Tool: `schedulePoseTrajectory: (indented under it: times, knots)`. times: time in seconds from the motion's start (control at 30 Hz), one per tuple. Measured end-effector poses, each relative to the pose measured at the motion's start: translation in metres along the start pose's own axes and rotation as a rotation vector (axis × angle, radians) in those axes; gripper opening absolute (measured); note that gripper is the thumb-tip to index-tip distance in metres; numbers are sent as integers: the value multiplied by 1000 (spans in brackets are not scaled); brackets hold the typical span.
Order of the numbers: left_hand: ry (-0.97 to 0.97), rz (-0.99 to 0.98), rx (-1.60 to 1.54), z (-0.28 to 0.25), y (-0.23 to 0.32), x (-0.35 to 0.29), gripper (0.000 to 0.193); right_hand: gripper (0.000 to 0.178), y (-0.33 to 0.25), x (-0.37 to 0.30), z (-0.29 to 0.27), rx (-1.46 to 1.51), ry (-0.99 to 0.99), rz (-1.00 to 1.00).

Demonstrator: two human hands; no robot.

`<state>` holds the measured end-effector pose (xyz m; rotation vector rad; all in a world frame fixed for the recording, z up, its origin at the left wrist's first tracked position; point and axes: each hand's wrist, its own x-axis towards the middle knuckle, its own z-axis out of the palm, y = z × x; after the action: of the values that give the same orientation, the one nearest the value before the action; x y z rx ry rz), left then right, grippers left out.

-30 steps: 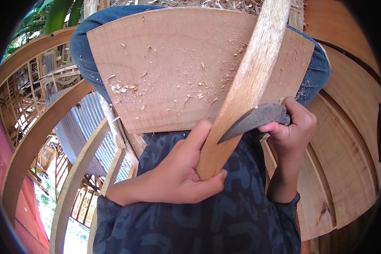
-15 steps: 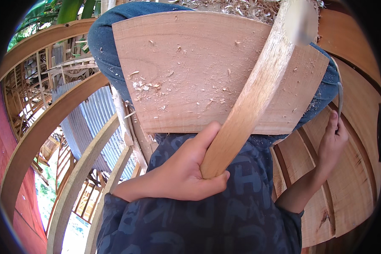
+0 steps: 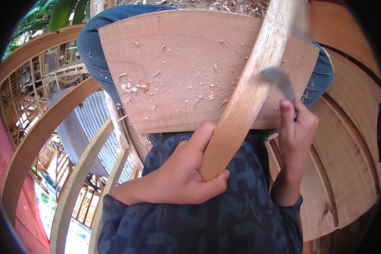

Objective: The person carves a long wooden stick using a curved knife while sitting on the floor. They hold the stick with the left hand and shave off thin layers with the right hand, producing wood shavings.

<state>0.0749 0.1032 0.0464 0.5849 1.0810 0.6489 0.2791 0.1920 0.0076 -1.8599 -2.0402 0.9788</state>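
My left hand [image 3: 184,169] is closed round the near end of a long wooden strip [image 3: 252,93]. The strip slants up to the right; beyond my grip its surface looks pale and roughly shaved. In my right hand [image 3: 298,131] is a hooked carving knife [image 3: 285,84], its curved blade over the strip's right side and seeming to touch it. The handle is mostly hidden in my fingers. Under the strip, a broad wooden board [image 3: 182,72] scattered with shavings [image 3: 133,88] lies across my lap. Beside the strip's far end is a blurred pale shape I cannot make out.
Curved wooden ribs [image 3: 42,127] stand at the left, with a corrugated metal sheet [image 3: 91,127] beyond them. Overlapping wooden planks [image 3: 343,152] curve along the right. A heap of shavings [image 3: 237,6] lies past the board, and green leaves [image 3: 63,15] show at top left.
My right hand has swung inward to the left, bringing the hooked knife from the right side onto the strip. The board and strip appear slightly further left. My left hand keeps its hold.
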Motion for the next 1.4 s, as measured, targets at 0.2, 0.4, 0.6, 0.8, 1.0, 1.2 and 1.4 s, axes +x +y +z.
schedulePoseTrajectory:
  times: [0.2, 0.4, 0.6, 0.8, 1.0, 1.2, 1.4]
  knots:
    - [2, -52, 0, -13, 2, -8, 46, 52, 72, 7, -63, 143, 139, 389]
    - [32, 16, 101, -1, -2, 6, 46, 49, -8, -17, -16, 235, -229, 2]
    - [95, -103, 163, -7, 2, -4, 59, 58, -12, -13, 3, -103, -198, -206]
    - [11, -47, 24, -3, 1, -9, 66, 60, 17, 2, 0, -77, 88, -51]
    - [18, -63, 17, -14, -1, -18, 57, 56, 124, 10, -95, 124, 275, 586]
    - [18, -76, -118, -9, -6, -5, 62, 42, 48, -2, -23, 97, 78, 274]
    - [43, -276, -297, -21, 8, -6, 58, 31, 18, 3, -6, 133, -24, 238]
